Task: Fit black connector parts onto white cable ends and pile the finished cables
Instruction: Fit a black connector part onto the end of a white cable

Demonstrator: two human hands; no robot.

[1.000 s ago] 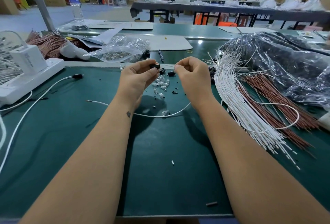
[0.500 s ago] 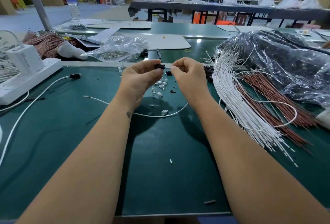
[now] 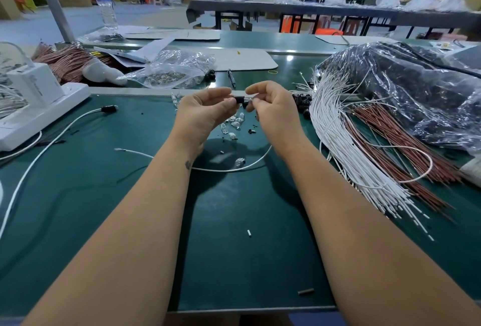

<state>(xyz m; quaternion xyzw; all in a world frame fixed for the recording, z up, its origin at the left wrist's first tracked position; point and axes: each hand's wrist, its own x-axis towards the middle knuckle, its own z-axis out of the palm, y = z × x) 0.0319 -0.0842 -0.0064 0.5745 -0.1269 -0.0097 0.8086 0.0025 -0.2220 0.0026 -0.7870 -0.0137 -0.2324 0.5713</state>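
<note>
My left hand (image 3: 203,115) pinches a small black connector part (image 3: 239,99) above the green mat. My right hand (image 3: 273,112) pinches the end of a white cable (image 3: 221,169) right against that part; the cable loops down under my wrists and ends at the left. A thick bundle of white cables (image 3: 346,148) fans out on the right. Loose black connector parts (image 3: 302,102) lie beside the bundle. A finished white cable with a black end (image 3: 109,109) lies at the left. Small clear pieces (image 3: 234,122) are scattered below my hands.
A white power strip with a charger (image 3: 39,102) sits at the left. Brown wires (image 3: 400,141) and a black plastic bag (image 3: 416,91) fill the right. A clear bag of parts (image 3: 171,70), a pen (image 3: 231,78) and a water bottle (image 3: 104,0) stand behind.
Both hands have risen slightly and come closer together. The cable end now meets the black connector part between my fingertips.
</note>
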